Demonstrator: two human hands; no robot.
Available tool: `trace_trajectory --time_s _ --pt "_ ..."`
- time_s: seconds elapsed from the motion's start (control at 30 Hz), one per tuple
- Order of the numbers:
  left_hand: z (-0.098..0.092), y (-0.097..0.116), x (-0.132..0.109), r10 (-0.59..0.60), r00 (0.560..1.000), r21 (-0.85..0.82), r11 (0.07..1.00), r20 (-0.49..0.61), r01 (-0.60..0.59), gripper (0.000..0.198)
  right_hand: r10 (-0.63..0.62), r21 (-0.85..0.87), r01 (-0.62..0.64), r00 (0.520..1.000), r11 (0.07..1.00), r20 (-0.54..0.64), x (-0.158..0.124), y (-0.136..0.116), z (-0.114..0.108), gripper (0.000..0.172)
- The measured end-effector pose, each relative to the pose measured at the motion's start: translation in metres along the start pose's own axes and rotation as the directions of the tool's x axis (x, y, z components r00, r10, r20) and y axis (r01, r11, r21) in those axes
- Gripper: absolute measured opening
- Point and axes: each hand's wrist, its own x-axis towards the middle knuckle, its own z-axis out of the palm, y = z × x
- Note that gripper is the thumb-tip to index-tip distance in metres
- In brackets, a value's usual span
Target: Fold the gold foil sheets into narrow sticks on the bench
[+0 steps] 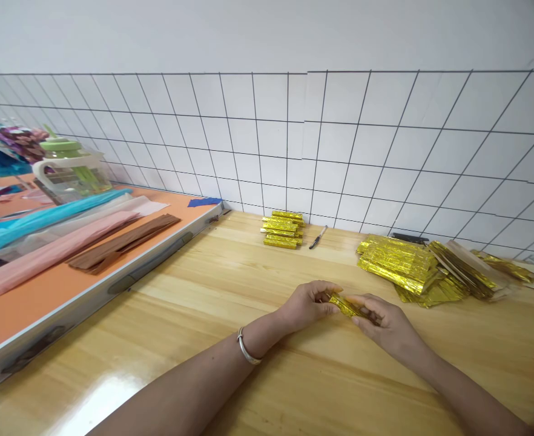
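Note:
My left hand [306,306] and my right hand [382,324] meet over the wooden table [194,327], both closed on one small folded gold foil strip [345,304] held between their fingertips. A silver bangle [247,351] circles my left wrist. A neat stack of folded gold foil pieces [283,229] lies farther back near the wall. A loose heap of gold foil sheets [412,266] spreads out to the right of my hands.
A pen [318,237] lies beside the folded stack. At left stands an orange-topped table [44,290] with pink, brown and teal paper strips [62,239] and a clear jug [71,169]. A white wire grid [294,145] covers the wall behind.

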Motion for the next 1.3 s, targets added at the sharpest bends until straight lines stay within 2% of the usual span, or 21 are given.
trace_trajectory --time_s 0.13,0.23,0.3,0.37,0.5,0.57,0.77,0.9,1.03,1.3 --pt "0.001 0.000 -0.001 0.084 0.995 0.104 0.991 -0.046 -0.078 0.034 0.025 -0.014 -0.025 1.000 1.000 -0.018 0.000 -0.003 -0.005 0.036" --pt "0.001 0.000 0.001 0.079 0.987 0.003 0.997 -0.141 -0.079 0.035 0.015 -0.089 -0.033 0.980 0.995 -0.197 0.003 -0.007 -0.010 0.046" --pt "0.003 0.002 0.002 0.027 0.979 -0.128 0.990 -0.202 -0.054 0.040 -0.024 -0.127 -0.023 0.933 0.992 -0.359 0.005 -0.008 -0.014 0.050" --pt "0.006 0.007 0.001 -0.034 0.966 -0.234 0.972 -0.255 -0.028 0.044 -0.043 -0.106 -0.009 0.880 0.994 -0.473 0.007 -0.009 -0.017 0.048" --pt "0.016 0.018 -0.005 -0.107 0.932 -0.340 0.940 -0.346 -0.018 0.047 0.025 0.006 -0.026 0.813 1.000 -0.582 0.008 -0.007 -0.018 0.037" --pt "0.021 0.022 -0.008 -0.118 0.920 -0.368 0.929 -0.373 -0.031 0.047 0.060 0.060 -0.030 0.808 0.998 -0.586 0.007 -0.007 -0.018 0.034" --pt "0.027 0.023 -0.013 -0.168 0.900 -0.408 0.913 -0.403 -0.013 0.045 0.084 0.184 0.016 0.847 0.983 -0.525 0.005 -0.011 -0.018 0.028" --pt "0.027 0.018 -0.013 -0.180 0.912 -0.387 0.922 -0.369 0.025 0.041 0.089 0.230 0.037 0.852 0.973 -0.516 0.006 -0.012 -0.017 0.027" --pt "0.028 0.013 -0.015 -0.198 0.924 -0.293 0.951 -0.326 0.100 0.036 0.083 0.268 0.066 0.856 0.961 -0.510 0.006 -0.011 -0.017 0.027" --pt "0.034 0.012 -0.015 -0.148 0.971 -0.019 0.989 -0.187 0.147 0.026 0.084 0.268 0.053 0.876 0.962 -0.475 0.004 -0.012 -0.016 0.028"
